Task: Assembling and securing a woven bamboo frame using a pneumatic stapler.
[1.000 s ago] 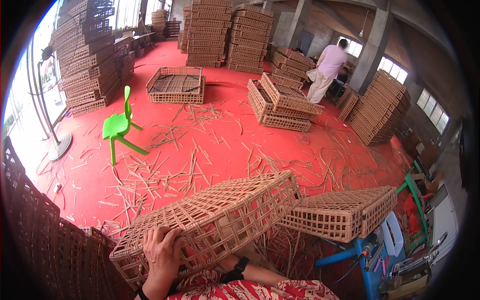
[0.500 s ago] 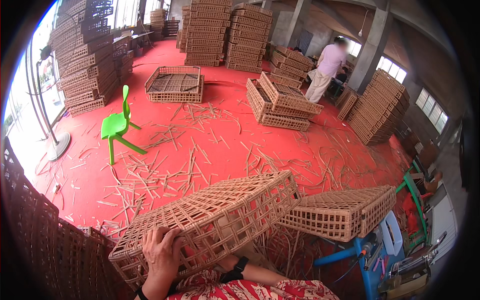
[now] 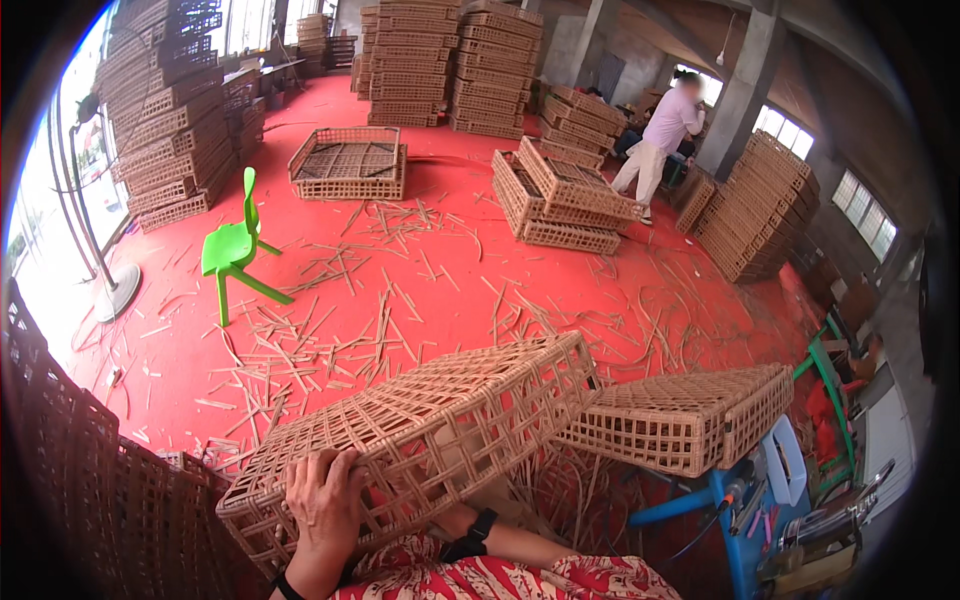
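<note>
A shallow brown woven rattan basket (image 3: pixel 466 407) lies tilted across my lap, its open lattice side facing me. My left hand (image 3: pixel 322 497) grips its near rim at the left, fingers bent over the top edge and thumb on the side. From the lower right comes my right forearm (image 3: pixel 525 545), a black band at the wrist, reaching in behind the lattice. The strands hide my right hand's fingers, so their hold cannot be made out. Touching or close to the basket's right end is a second woven basket (image 3: pixel 680 420).
Cut rattan strips (image 3: pixel 285 350) litter the red floor (image 3: pixel 400 260). A green chair (image 3: pixel 232 248) stands at left. Tools lie on a blue stool (image 3: pixel 745 545) at right. Basket stacks (image 3: pixel 410 65) rise behind, dark woven pieces (image 3: pixel 70 440) at near left. A person (image 3: pixel 663 130) stands far right.
The person at the back has turned and shifted slightly right, with legs now apart. My left hand and the basket stay almost where they were.
</note>
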`<action>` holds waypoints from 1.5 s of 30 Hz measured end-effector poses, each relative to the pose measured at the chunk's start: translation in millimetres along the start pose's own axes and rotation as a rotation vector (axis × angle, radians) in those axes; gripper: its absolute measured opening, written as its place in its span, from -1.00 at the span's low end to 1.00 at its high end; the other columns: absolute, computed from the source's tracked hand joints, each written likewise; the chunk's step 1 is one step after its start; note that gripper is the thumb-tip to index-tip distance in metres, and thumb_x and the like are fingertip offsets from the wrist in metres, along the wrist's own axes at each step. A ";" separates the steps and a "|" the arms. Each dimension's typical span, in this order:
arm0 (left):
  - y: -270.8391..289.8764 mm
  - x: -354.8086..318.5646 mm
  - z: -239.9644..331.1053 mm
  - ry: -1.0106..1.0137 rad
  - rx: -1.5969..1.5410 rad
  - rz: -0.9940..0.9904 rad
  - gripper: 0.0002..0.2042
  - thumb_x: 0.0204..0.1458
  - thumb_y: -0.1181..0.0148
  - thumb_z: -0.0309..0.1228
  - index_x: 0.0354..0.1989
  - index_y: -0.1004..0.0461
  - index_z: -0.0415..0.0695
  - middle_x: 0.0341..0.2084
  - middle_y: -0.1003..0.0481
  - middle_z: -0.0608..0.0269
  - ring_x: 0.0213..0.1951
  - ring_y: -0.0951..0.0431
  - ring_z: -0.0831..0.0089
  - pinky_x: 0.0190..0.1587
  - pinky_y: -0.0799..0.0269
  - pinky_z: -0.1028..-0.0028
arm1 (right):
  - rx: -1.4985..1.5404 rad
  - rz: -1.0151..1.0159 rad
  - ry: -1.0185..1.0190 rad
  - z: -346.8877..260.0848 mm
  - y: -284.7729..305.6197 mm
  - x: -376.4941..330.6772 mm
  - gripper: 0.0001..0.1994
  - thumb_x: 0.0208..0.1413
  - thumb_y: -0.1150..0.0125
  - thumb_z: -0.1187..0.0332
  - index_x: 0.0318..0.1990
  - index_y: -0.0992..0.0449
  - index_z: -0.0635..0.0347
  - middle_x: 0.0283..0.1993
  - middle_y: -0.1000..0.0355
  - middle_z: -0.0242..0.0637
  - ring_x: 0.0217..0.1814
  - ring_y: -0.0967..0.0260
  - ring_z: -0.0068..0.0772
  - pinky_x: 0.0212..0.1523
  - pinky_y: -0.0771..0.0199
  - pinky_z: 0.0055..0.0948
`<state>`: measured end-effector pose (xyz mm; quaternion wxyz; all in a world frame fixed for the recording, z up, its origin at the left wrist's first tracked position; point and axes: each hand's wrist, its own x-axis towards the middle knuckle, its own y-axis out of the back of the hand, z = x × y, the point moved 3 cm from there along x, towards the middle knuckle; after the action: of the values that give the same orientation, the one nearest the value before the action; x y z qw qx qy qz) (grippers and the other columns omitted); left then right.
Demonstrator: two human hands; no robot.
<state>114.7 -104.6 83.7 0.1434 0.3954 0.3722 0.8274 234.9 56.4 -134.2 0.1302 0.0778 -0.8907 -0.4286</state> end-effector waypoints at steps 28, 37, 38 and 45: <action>-15.5 86.0 -72.6 0.031 0.140 0.029 -0.82 0.00 -0.18 -0.46 -0.20 -0.47 -0.16 -0.25 -0.40 0.09 -0.10 -0.40 0.12 -0.05 -0.26 0.17 | 1.243 0.223 -0.471 -28.1 66.8 102.5 -0.57 0.25 -0.10 0.30 0.23 -0.31 0.22 -0.26 -0.51 -0.40 -0.43 -0.40 -0.70 -0.50 -0.31 -0.68; -37.2 171.6 -160.9 -0.033 0.046 -0.036 -0.80 0.02 -0.09 -0.37 -0.28 -0.53 -0.24 -0.28 -0.47 -0.05 -0.17 -0.48 0.01 -0.07 -0.37 0.15 | 1.083 0.320 -0.526 -12.1 91.4 41.8 -0.63 0.26 -0.03 0.34 0.18 -0.36 0.26 -0.27 -0.51 -0.35 -0.46 -0.41 -0.64 -0.51 -0.34 -0.64; -32.4 175.7 -165.5 0.054 0.006 -0.043 -0.76 0.04 -0.09 -0.32 -0.28 -0.54 -0.25 -0.28 -0.47 -0.06 -0.17 -0.48 0.02 -0.07 -0.36 0.15 | 1.070 0.295 -0.565 -12.6 91.9 35.7 -0.64 0.25 -0.02 0.34 0.16 -0.37 0.27 -0.29 -0.50 -0.35 -0.47 -0.40 -0.64 -0.50 -0.35 -0.64; -45.0 209.7 -176.5 0.006 -0.112 -0.080 -0.71 0.09 -0.06 -0.23 -0.30 -0.52 -0.25 -0.49 -0.51 -0.01 -0.38 -0.51 0.09 -0.24 -0.35 0.18 | 0.849 0.263 -0.641 -20.3 99.3 -34.8 -0.68 0.21 -0.06 0.34 0.08 -0.43 0.27 -0.39 -0.47 -0.38 -0.54 -0.32 -0.67 -0.50 -0.34 -0.62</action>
<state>-157.8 -51.1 93.3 0.1973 0.3691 0.3412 0.8417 271.5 111.7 -50.0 -0.1380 -0.1228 -0.9827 -0.0137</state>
